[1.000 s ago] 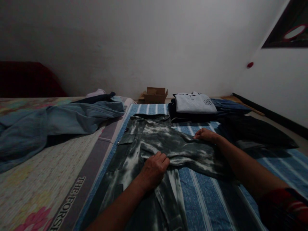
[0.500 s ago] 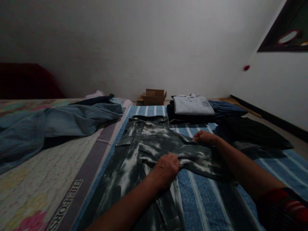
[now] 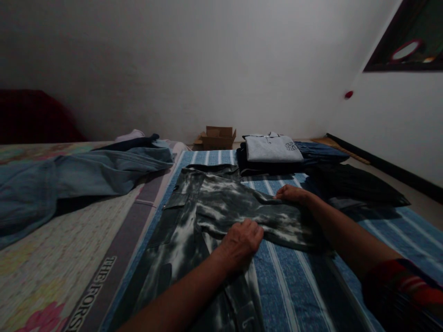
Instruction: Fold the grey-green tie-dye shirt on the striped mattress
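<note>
Dark green and white tie-dye cargo pants [image 3: 221, 198] lie spread out in front of me, waistband away from me. One leg is bent across to the right, over the blue striped cloth; the other runs down toward me. My left hand [image 3: 243, 242] is closed on the near edge of the bent leg. On that leg's far edge, my right hand [image 3: 292, 193] pinches the fabric. The end of the bent leg is partly hidden behind my right forearm.
Light blue jeans [image 3: 104, 173] lie on a flowered cover [image 3: 86, 240] at left. A folded grey hoodie [image 3: 273, 148] tops a dark stack at the back. Folded blue jeans [image 3: 321, 153] and a black garment [image 3: 360, 184] lie to the right. An open cardboard box [image 3: 218, 138] stands by the wall.
The view has shifted slightly. My left hand has slid a little to the right along the near edge of the bent leg. The right hand keeps its pinch on the far edge.
</note>
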`<action>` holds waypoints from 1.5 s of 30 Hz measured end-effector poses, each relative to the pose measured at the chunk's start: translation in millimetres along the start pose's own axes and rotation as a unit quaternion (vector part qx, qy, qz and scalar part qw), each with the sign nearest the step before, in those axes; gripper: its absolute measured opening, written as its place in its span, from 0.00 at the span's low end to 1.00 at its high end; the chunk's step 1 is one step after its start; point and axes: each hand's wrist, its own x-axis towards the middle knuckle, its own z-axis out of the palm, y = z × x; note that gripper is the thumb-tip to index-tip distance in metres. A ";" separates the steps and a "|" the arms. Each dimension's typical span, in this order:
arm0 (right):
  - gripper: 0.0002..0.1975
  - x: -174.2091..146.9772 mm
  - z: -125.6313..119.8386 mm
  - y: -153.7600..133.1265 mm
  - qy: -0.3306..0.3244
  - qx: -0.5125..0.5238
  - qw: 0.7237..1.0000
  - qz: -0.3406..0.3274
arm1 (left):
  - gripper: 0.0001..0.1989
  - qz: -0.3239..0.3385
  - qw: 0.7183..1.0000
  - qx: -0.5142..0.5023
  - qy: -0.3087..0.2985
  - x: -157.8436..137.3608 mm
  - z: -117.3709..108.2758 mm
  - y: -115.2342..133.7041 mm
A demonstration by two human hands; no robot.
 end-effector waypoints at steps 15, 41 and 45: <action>0.08 -3.6 -4.8 2.4 0.017 -0.017 1.000 0.015 | 0.08 0.001 1.000 0.005 -0.024 3.9 5.6 -2.5; 0.06 -39.8 -23.7 18.2 -0.014 -0.085 0.996 0.016 | 0.06 -0.022 0.998 0.007 0.060 -0.4 12.9 -1.7; 0.06 -36.3 -20.7 20.3 0.024 -0.121 0.992 0.012 | 0.07 -0.022 0.997 0.009 0.069 -2.6 12.9 -2.1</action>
